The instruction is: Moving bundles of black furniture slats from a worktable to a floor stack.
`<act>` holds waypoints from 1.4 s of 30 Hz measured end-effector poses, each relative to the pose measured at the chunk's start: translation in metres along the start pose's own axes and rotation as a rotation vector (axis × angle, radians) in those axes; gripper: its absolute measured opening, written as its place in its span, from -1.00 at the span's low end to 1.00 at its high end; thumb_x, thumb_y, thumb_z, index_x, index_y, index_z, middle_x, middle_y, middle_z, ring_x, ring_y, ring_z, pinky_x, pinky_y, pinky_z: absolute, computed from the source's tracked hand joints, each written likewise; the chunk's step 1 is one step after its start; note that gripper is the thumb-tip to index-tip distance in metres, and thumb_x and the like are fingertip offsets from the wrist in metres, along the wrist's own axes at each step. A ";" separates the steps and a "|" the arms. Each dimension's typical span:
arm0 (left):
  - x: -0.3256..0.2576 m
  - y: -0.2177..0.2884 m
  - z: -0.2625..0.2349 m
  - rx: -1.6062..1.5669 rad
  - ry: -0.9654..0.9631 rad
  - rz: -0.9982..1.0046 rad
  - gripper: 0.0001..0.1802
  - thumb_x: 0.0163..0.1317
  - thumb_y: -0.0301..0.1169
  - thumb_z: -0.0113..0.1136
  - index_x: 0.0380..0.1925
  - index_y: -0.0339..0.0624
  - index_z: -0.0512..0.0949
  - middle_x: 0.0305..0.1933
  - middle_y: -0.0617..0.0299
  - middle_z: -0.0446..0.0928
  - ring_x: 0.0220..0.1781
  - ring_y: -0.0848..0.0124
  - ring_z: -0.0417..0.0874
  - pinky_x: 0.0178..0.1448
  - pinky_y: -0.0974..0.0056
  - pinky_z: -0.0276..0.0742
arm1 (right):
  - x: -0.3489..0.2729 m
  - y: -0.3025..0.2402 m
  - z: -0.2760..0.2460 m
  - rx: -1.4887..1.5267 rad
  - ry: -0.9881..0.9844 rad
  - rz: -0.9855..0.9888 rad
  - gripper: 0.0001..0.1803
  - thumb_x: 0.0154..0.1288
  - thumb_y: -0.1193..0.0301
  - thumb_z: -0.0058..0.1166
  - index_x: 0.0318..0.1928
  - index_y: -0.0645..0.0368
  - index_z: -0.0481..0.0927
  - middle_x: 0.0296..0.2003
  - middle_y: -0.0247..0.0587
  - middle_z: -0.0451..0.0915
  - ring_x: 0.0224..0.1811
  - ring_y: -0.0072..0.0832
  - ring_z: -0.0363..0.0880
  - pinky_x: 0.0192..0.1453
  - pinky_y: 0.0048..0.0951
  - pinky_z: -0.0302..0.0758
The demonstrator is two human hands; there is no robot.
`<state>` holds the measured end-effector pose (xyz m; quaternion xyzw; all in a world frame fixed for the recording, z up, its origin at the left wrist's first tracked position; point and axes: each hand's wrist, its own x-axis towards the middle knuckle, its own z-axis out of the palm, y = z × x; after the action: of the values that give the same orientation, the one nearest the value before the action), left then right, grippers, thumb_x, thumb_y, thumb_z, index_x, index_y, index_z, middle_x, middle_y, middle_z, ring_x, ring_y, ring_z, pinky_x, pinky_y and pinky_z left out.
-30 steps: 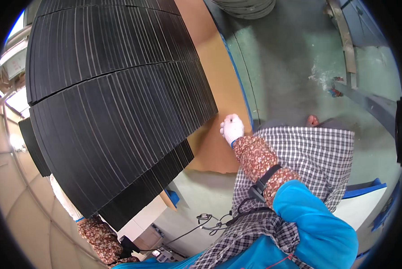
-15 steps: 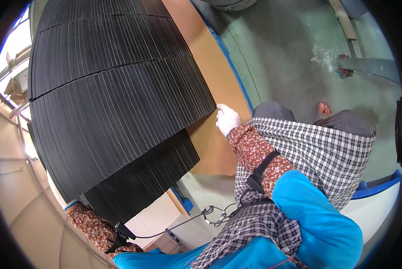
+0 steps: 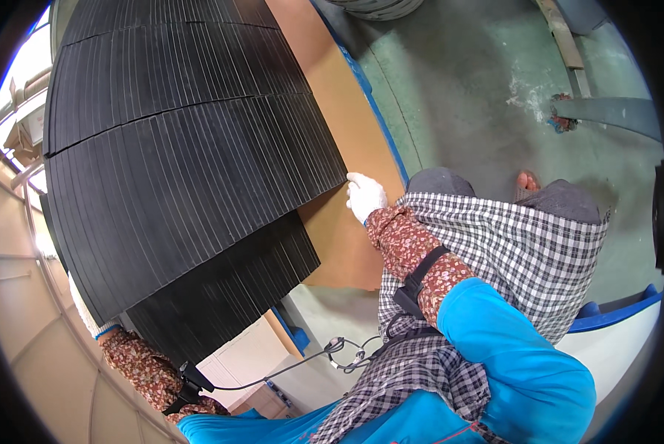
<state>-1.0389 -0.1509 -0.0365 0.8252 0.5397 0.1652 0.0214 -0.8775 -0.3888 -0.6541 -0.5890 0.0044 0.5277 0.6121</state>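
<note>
I am looking down at a large black ribbed rubber sheet [image 3: 191, 200] that I am holding up across the left half of the scene, its grooves running from near to far. My right hand [image 3: 364, 196], in a white glove, is gripping the right corner of this sheet, fingers curled closed around the edge just beside the brown board [image 3: 346, 118] that is lying underneath. My left hand [image 3: 88, 320] is mostly hiding behind the near left edge of the sheet; only a strip of white glove cuff is showing there, so I cannot tell how far it is open or exactly what it is pinching, though it is sitting right against the sheet's underside. Below the sheet I am lifting, more black ribbed sheets [image 3: 228, 288] are lying stacked, one sticking out at the near side and others [image 3: 154, 66] continuing toward the far end. The stack is resting on the brown board, which is edged with a blue strip [image 3: 380, 118] along its right side. To the right, the green concrete floor [image 3: 480, 89] is stretching away, with a grey metal bar [image 3: 605, 115] lying at the far right. My floral sleeves [image 3: 413, 251], checked apron [image 3: 524, 244] and blue garment [image 3: 517, 362] are filling the near right, and a thin cable [image 3: 302, 362] is hanging across the near middle.
</note>
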 end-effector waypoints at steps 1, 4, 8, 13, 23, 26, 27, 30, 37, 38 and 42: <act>0.000 -0.004 -0.002 -0.133 0.020 -0.031 -0.47 0.57 -0.22 -0.10 0.41 -0.28 0.28 0.36 0.04 0.44 0.30 0.26 0.53 0.32 0.18 0.53 | -0.001 0.002 0.000 0.000 0.001 0.002 -0.67 0.40 0.33 -0.01 0.08 0.07 0.67 -0.13 0.06 0.71 -0.23 -0.15 0.74 -0.02 -0.19 0.63; -0.006 -0.004 0.004 -0.217 0.032 -0.107 -0.45 0.57 -0.22 -0.10 0.43 -0.28 0.26 0.37 0.02 0.44 0.32 0.25 0.53 0.34 0.18 0.52 | -0.011 -0.023 -0.004 0.066 -0.028 0.073 -0.65 0.44 0.50 -0.07 0.16 0.26 0.60 -0.33 -0.19 0.62 -0.47 -0.52 0.57 -0.40 -0.45 0.58; -0.002 -0.008 0.000 -0.135 0.007 -0.078 -0.46 0.57 -0.22 -0.09 0.43 -0.28 0.27 0.37 0.02 0.44 0.33 0.24 0.52 0.36 0.17 0.50 | -0.012 -0.031 -0.009 0.070 -0.019 0.115 -0.65 0.43 0.47 -0.05 0.15 0.26 0.59 -0.31 -0.16 0.63 -0.48 -0.51 0.58 -0.40 -0.45 0.59; 0.012 -0.042 -0.043 0.042 0.010 0.027 -0.49 0.54 -0.27 -0.02 0.38 -0.29 0.34 0.34 0.02 0.47 0.31 0.23 0.54 0.35 0.16 0.49 | -0.019 -0.044 -0.003 0.103 -0.058 0.149 -0.65 0.43 0.45 -0.03 0.15 0.27 0.59 -0.30 -0.14 0.64 -0.48 -0.50 0.59 -0.39 -0.44 0.60; 0.007 -0.041 -0.025 -0.035 0.021 -0.067 -0.56 0.55 -0.30 -0.04 0.32 -0.29 0.37 0.28 0.06 0.51 0.27 0.24 0.56 0.34 0.20 0.51 | -0.019 -0.050 -0.012 -0.094 0.031 0.086 -0.72 0.45 0.34 -0.04 0.09 0.06 0.57 -0.35 0.04 0.69 -0.55 -0.31 0.66 -0.32 -0.24 0.61; 0.014 -0.054 -0.044 -0.088 -0.024 -0.105 -0.54 0.57 -0.29 -0.08 0.35 -0.28 0.34 0.29 0.07 0.51 0.28 0.25 0.56 0.36 0.20 0.51 | -0.019 -0.047 -0.009 -0.105 0.014 0.075 -0.72 0.45 0.34 -0.04 0.09 0.06 0.57 -0.36 0.05 0.69 -0.54 -0.30 0.67 -0.31 -0.23 0.61; 0.015 -0.055 -0.045 -0.165 -0.043 -0.129 -0.53 0.57 -0.29 -0.09 0.36 -0.28 0.32 0.30 0.08 0.50 0.28 0.25 0.56 0.37 0.20 0.50 | -0.018 -0.045 -0.010 -0.120 0.017 0.061 -0.72 0.45 0.34 -0.04 0.09 0.06 0.57 -0.36 0.05 0.69 -0.53 -0.29 0.67 -0.31 -0.24 0.61; 0.013 -0.054 -0.043 -0.196 -0.062 -0.153 -0.53 0.58 -0.28 -0.11 0.37 -0.28 0.31 0.31 0.08 0.50 0.29 0.25 0.56 0.39 0.20 0.48 | -0.020 -0.050 -0.012 -0.116 -0.047 0.115 -0.67 0.44 0.38 -0.02 0.13 0.21 0.55 -0.33 -0.07 0.67 -0.53 -0.43 0.65 -0.31 -0.37 0.62; -0.013 -0.014 -0.026 -0.494 -0.464 0.087 -0.51 0.61 -0.20 -0.22 0.38 -0.23 0.33 0.35 0.09 0.47 0.32 0.22 0.52 0.44 0.16 0.43 | -0.016 -0.048 -0.011 -0.095 -0.022 0.095 -0.68 0.45 0.37 0.00 0.12 0.22 0.57 -0.34 -0.11 0.65 -0.52 -0.46 0.62 -0.34 -0.40 0.62; -0.014 -0.015 -0.028 -0.458 -0.440 0.086 -0.51 0.61 -0.21 -0.21 0.38 -0.23 0.33 0.35 0.09 0.47 0.32 0.22 0.52 0.43 0.16 0.43 | -0.016 -0.048 -0.010 -0.090 -0.022 0.101 -0.69 0.45 0.38 0.01 0.12 0.22 0.57 -0.35 -0.12 0.65 -0.53 -0.47 0.62 -0.34 -0.41 0.62; -0.009 -0.023 -0.033 -0.314 -0.355 0.083 -0.52 0.60 -0.23 -0.18 0.38 -0.25 0.33 0.33 0.09 0.48 0.31 0.23 0.53 0.42 0.17 0.44 | -0.015 -0.042 -0.008 -0.094 -0.013 0.086 -0.70 0.43 0.39 0.03 0.09 0.23 0.58 -0.36 -0.13 0.64 -0.54 -0.49 0.61 -0.36 -0.42 0.61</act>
<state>-1.0719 -0.1538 -0.0124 0.8494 0.4606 0.1003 0.2373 -0.8522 -0.3937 -0.6173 -0.6130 0.0010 0.5567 0.5606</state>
